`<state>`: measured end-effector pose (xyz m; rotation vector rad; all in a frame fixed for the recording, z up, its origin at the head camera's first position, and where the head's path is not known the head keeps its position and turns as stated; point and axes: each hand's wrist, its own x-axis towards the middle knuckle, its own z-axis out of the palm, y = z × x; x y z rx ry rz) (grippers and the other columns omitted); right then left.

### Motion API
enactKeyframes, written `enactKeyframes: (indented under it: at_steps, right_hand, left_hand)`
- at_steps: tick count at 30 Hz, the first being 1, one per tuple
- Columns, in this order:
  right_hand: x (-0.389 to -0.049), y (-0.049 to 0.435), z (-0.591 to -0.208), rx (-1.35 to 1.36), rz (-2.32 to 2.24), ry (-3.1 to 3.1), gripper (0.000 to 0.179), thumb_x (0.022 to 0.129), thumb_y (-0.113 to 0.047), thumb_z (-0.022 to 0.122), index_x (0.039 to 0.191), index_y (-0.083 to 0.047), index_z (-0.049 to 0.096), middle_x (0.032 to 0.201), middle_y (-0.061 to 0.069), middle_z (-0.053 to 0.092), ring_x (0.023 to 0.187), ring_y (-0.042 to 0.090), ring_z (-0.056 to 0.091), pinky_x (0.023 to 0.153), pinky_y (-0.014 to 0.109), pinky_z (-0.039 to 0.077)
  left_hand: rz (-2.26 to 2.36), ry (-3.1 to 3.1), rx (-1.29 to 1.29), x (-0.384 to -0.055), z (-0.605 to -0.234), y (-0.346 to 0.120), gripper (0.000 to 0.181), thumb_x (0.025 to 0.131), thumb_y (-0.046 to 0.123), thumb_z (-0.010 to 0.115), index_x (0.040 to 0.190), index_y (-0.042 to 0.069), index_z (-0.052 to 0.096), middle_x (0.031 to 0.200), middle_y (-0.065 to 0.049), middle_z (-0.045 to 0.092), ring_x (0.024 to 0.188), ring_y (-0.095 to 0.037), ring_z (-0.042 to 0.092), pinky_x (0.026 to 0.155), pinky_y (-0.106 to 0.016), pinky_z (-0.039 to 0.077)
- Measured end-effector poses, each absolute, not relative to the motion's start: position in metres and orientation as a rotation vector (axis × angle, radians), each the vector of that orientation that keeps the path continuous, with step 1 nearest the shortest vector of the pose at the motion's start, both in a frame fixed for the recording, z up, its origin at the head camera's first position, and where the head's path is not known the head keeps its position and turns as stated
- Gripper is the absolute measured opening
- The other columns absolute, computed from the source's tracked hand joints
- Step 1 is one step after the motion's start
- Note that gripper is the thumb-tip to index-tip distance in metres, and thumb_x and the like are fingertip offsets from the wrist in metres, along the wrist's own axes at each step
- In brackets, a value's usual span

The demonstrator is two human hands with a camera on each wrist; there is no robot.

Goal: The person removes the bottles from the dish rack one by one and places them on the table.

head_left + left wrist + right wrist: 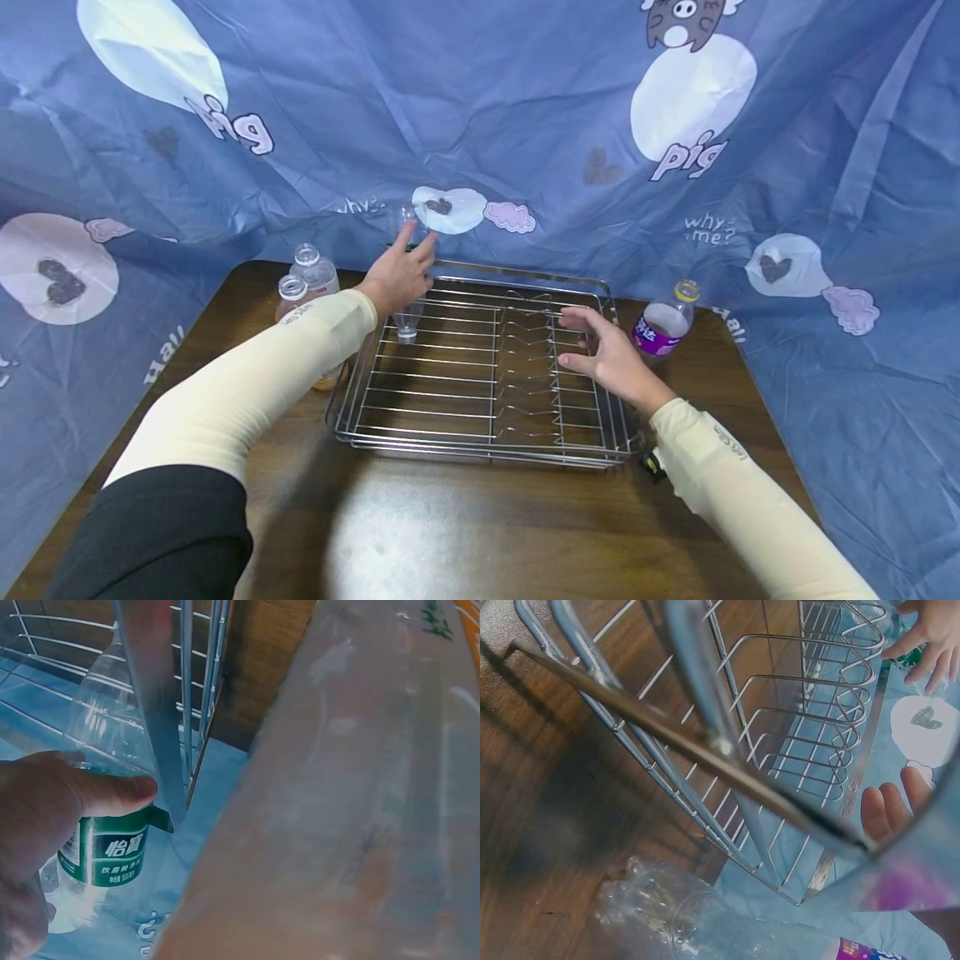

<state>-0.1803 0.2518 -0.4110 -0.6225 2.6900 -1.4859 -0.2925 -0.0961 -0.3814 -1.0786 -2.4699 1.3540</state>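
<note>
At the back left of the wire rack [450, 451], my left hand [399, 275] grips a clear plastic bottle [408, 315] with a green label [112, 851]. The bottle is inside the rack's left end, its neck pointing toward me and its base at the back. My left thumb [120, 793] lies across the bottle just above the label in the left wrist view. Over the rack's right side, my right hand [613, 357] is held with fingers spread and loosely bent, holding nothing. Its fingertips [877, 813] show past the rack in the right wrist view.
Two bottles, one clear [318, 273] and one pinkish [291, 288], stand left of the rack. Right of it is a purple-labelled bottle [663, 325] with a yellow cap. A small black-and-yellow object [652, 467] lies by the rack's front right corner. Blue printed cloth [480, 125] hangs behind.
</note>
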Motion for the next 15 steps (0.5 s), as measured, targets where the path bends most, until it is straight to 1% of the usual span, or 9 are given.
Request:
enactKeyframes:
  at_steps: [7,11,15]
  right_hand:
    - [-0.1800,0.2517,-0.4107,-0.626,-1.495,2.691,0.069,0.083,0.005,0.078,0.144,0.000,0.046,0.136,0.022,0.058,0.127,0.039,0.052,0.101,0.055,0.046]
    - [-0.1791,0.2515,-0.4102,-0.617,-1.502,2.687,0.070,0.083,0.006,0.077,0.145,0.002,0.044,0.137,0.024,0.057,0.128,0.038,0.052,0.102,0.057,0.045]
    - [-0.1789,0.2528,-0.4094,-0.617,-1.498,2.688,0.070,0.083,0.005,0.077,0.145,0.001,0.045,0.137,0.023,0.058,0.128,0.037,0.052,0.103,0.055,0.045]
  left_hand:
    - [1.329,-2.482,-1.075,-0.2908,-0.3748,-0.0949,0.038,0.102,0.026,0.057,0.140,0.032,0.061,0.156,-0.013,0.042,0.151,-0.040,0.013,0.116,-0.071,0.004]
    - [1.322,-2.502,-1.080,-0.2895,-0.3736,-0.0954,0.040,0.102,0.027,0.058,0.141,0.032,0.060,0.156,-0.014,0.041,0.152,-0.041,0.011,0.116,-0.071,0.003]
    - [1.300,-2.504,-1.085,-0.2863,-0.3720,-0.0964,0.040,0.100,0.027,0.061,0.140,0.031,0.060,0.156,-0.013,0.042,0.151,-0.041,0.013,0.116,-0.070,0.005]
